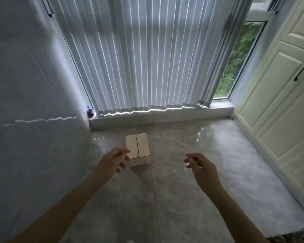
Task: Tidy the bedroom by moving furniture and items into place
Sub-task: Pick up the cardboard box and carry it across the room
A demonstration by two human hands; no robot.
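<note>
Head view, bedroom window corner: both of the person's bare hands reach out over the glossy marble-look floor [165, 190], neither holding anything. The left hand [112, 159] has its fingers [125, 152] loosely spread and slightly bent, the tips overlapping the near left edge of a small cardboard box [138, 149]; whether they touch it or hang just above it cannot be told. The right hand [201, 165] hovers well to the right of the box, fingers relaxed and a little apart, also empty.

The box sits on the floor near the left wall [33, 102], a short way in front of the low window ledge [165, 114]. Its top flaps are closed and meet along a dark centre seam. It looks light and fairly stiff, probably liftable with one hand, though its contents are hidden and its weight is a guess. The smooth card could slide on the polished tiles if pushed; the safer hold appears to be one palm on each side wall, or fingers under the base, rather than the untaped-looking flaps.

Beyond it, vertical blinds [147, 58] hang to the ledge, where a small blue-capped bottle [89, 111] stands in the left corner. A cream wardrobe [279, 102] with a dark handle [301, 72] lines the right side.
</note>
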